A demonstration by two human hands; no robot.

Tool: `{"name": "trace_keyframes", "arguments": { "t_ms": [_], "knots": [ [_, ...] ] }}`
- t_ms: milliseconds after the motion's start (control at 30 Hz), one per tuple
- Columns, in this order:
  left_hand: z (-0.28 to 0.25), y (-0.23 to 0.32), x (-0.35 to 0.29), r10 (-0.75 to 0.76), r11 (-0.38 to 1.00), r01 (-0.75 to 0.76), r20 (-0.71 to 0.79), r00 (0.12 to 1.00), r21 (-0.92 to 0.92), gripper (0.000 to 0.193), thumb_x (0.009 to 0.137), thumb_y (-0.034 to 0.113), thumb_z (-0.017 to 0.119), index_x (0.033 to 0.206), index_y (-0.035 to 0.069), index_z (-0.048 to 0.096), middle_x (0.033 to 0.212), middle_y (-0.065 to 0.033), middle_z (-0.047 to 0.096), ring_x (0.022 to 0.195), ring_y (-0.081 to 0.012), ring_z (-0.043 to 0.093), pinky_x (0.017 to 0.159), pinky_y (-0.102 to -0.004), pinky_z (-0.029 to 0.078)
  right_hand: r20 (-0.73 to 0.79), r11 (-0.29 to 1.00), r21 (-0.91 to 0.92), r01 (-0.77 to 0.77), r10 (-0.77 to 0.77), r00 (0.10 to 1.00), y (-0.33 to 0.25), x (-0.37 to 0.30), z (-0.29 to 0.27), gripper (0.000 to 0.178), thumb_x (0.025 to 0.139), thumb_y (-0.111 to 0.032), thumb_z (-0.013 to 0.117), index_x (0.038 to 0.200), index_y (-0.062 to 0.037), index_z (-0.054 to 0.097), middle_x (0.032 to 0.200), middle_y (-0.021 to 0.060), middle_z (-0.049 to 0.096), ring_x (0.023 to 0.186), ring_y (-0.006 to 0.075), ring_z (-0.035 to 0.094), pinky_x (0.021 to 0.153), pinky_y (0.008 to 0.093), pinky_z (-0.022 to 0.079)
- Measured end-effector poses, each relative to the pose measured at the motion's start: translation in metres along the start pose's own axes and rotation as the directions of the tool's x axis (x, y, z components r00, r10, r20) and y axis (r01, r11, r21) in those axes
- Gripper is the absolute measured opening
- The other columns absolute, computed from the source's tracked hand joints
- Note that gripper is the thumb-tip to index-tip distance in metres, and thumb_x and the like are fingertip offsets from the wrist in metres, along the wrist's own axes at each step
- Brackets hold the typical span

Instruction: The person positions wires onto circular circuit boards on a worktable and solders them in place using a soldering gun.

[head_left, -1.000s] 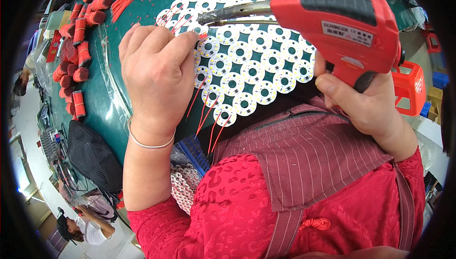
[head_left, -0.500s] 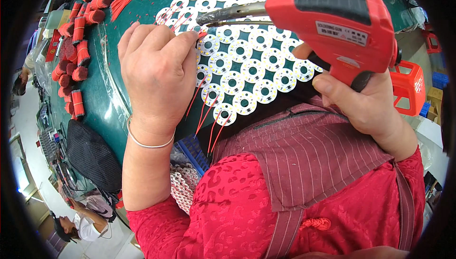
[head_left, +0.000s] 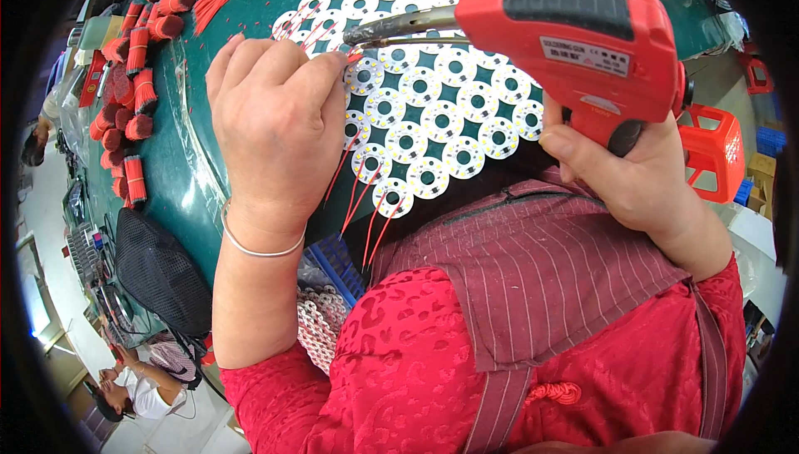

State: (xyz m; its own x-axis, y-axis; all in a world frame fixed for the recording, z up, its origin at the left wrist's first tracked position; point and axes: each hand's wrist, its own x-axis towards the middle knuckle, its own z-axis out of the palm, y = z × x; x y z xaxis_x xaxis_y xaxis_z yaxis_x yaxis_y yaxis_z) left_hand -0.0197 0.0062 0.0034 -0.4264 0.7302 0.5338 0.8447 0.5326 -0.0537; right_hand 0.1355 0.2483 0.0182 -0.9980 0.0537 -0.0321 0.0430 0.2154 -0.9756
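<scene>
My right hand point(head_left: 628, 175) is wrapped around the handle of a red and black soldering gun point(head_left: 574, 46). The gun's dark tip points left and comes down just beside the fingertips of my left hand point(head_left: 270, 113). My left thumb and finger are pinched on a short red wire point(head_left: 355, 57), whose end shows at one round white LED board point(head_left: 364, 77). Most of that wire is hidden behind the hand. Ring-shaped LED boards point(head_left: 442, 121) lie in close rows under both hands. Several of the left-hand boards have pairs of red wires point(head_left: 354, 204) attached.
Tied bundles of red wire point(head_left: 143, 88) are heaped on the green tabletop point(head_left: 187, 150) at the left, with loose red wires point(head_left: 215, 3) behind. A black mesh bag point(head_left: 158, 267) sits by the table edge. An orange-red plastic stool point(head_left: 712, 154) stands right. Another person point(head_left: 141, 391) is at lower left.
The soldering gun and my right hand have shifted slightly left, with the tip still at the left fingertips. My left hand stays nearly still. The person at lower left has changed posture.
</scene>
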Motion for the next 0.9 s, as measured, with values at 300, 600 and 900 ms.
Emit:
{"name": "trace_keyframes", "arguments": {
  "t_ms": [300, 600, 900],
  "knots": [
    [-0.002, 0.002, 0.001, 0.017, 1.0, -0.016, 0.005, 1.0, -0.02, 0.011, 0.073, 0.005, 0.075, 0.083, 0.009, 0.071, 0.07, -0.0056, 0.056, 0.072, -0.0256, 0.056, 0.083, -0.0408, 0.048, -0.083, 0.995, 0.102, -0.006, 0.014, 0.996, -0.014, -0.002, 0.0, 0.028, 0.089, 0.0, 0.067, 0.116, 0.0023, 0.06, 0.109, 0.0106, 0.068, 0.064, 0.0064, 0.057, 0.056, 0.0216, 0.047],
    [-0.001, -0.003, -0.001, -0.091, 0.987, 0.085, -0.035, 0.995, -0.133, 0.01, 0.069, 0.003, 0.074, 0.077, 0.009, 0.071, 0.078, -0.0033, 0.064, 0.085, -0.0265, 0.059, 0.081, -0.0377, 0.045, -0.078, 0.99, 0.14, 0.017, -0.006, 0.997, -0.017, -0.007, -0.002, 0.02, 0.091, -0.003, 0.064, 0.109, 0.0048, 0.058, 0.11, 0.0159, 0.066, 0.064, 0.0097, 0.057, 0.057, 0.0239, 0.047],
    [-0.022, 0.01, 0.002, -0.02, 0.989, 0.018, -0.015, 1.0, -0.147, 0.015, 0.07, -0.003, 0.073, 0.081, 0.006, 0.072, 0.071, -0.0048, 0.058, 0.081, -0.0232, 0.056, 0.074, -0.0332, 0.045, -0.027, 0.993, 0.115, -0.004, 0.007, 1.0, -0.015, -0.015, -0.01, 0.03, 0.09, -0.002, 0.067, 0.118, 0.0032, 0.059, 0.115, 0.014, 0.067, 0.068, 0.0068, 0.058, 0.059, 0.0219, 0.048]
  ]
}}
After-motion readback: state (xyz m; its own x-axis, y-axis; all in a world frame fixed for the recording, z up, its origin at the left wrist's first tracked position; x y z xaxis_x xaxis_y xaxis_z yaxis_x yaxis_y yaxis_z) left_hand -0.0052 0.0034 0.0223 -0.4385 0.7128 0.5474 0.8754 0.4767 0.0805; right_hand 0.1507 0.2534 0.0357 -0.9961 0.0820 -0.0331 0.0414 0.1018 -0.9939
